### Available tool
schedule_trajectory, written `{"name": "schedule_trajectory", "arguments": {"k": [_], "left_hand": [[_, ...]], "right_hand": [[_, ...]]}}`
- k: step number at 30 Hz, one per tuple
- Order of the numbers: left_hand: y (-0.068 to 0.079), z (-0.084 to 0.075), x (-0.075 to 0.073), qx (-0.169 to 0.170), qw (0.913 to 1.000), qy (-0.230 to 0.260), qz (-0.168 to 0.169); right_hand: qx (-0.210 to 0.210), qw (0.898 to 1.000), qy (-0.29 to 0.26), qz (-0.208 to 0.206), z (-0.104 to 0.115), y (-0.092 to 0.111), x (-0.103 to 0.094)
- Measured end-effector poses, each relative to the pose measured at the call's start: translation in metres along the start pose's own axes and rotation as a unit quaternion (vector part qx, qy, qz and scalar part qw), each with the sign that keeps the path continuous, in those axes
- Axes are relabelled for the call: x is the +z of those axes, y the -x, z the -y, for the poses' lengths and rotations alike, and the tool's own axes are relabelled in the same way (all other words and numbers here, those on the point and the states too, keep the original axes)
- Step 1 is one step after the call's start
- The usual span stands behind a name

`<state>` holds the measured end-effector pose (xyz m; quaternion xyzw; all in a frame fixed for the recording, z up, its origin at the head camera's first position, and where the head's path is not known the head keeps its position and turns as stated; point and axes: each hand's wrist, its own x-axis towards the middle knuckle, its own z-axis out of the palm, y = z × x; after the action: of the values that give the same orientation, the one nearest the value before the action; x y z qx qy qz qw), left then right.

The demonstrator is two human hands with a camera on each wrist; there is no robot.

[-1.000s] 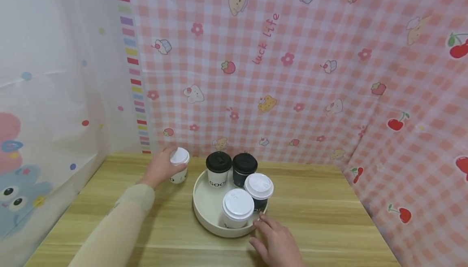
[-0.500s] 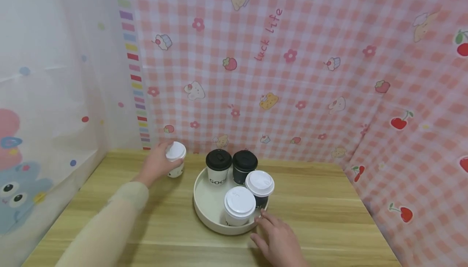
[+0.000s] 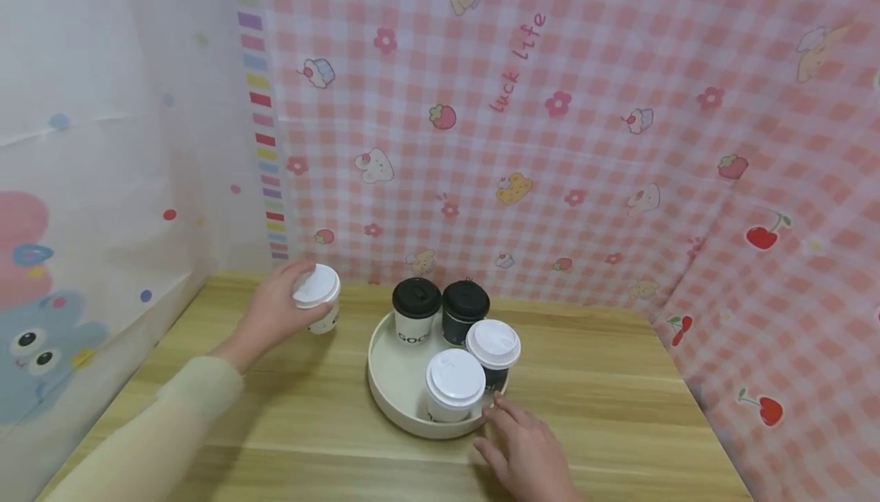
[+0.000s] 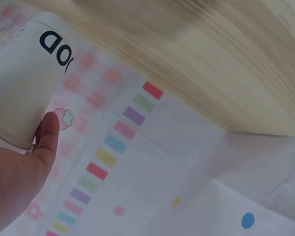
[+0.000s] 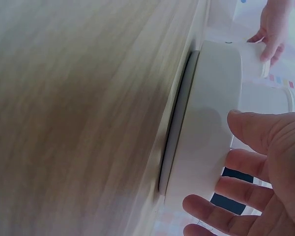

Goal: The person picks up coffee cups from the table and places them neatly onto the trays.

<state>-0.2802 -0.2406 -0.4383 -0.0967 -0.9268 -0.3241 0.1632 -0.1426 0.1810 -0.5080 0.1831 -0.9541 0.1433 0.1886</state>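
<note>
My left hand [image 3: 273, 307] grips a white paper coffee cup [image 4: 27, 73] by its white lid [image 3: 318, 286], thumb on the near side and fingers over the far side. The cup is upright, left of a round cream tray [image 3: 395, 403], with dark lettering on its wall in the left wrist view. My right hand [image 3: 525, 448] lies at the tray's near right rim, its fingers spread and relaxed; in the right wrist view the thumb [image 5: 250, 129] is right at the tray's rim [image 5: 233, 88].
In the tray stand a white cup with a black lid [image 3: 415, 299], a black cup with a black lid [image 3: 465, 302], a black cup with a white lid [image 3: 493, 343] and a white cup with a white lid [image 3: 455, 377]. Checked cloth [image 3: 440, 150] hangs behind the wooden table [image 3: 584, 380].
My left hand has moved left with the white cup, farther from the tray. The right hand stays at the tray's rim, and the tray's cups keep their places.
</note>
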Motion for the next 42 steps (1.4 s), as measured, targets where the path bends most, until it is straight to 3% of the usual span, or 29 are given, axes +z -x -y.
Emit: {"name": "schedule_trajectory", "arguments": {"k": [10, 22, 34, 42], "left_hand": [[0.022, -0.007, -0.023, 0.015, 0.9994, -0.004, -0.031], [0.031, -0.025, -0.046, 0.03, 0.9988, 0.01, -0.038], [0.034, -0.039, -0.052, 0.038, 0.9984, 0.021, -0.036], [0.039, -0.052, -0.055, 0.042, 0.9983, 0.037, -0.017]], "right_hand": [[0.004, 1.0, -0.003, 0.002, 0.003, 0.0, 0.002], [0.019, 1.0, -0.017, 0.016, 0.003, -0.003, 0.0], [0.018, 1.0, -0.016, 0.02, 0.002, -0.005, -0.001], [0.022, 0.999, -0.018, 0.024, 0.003, -0.003, 0.0]]}}
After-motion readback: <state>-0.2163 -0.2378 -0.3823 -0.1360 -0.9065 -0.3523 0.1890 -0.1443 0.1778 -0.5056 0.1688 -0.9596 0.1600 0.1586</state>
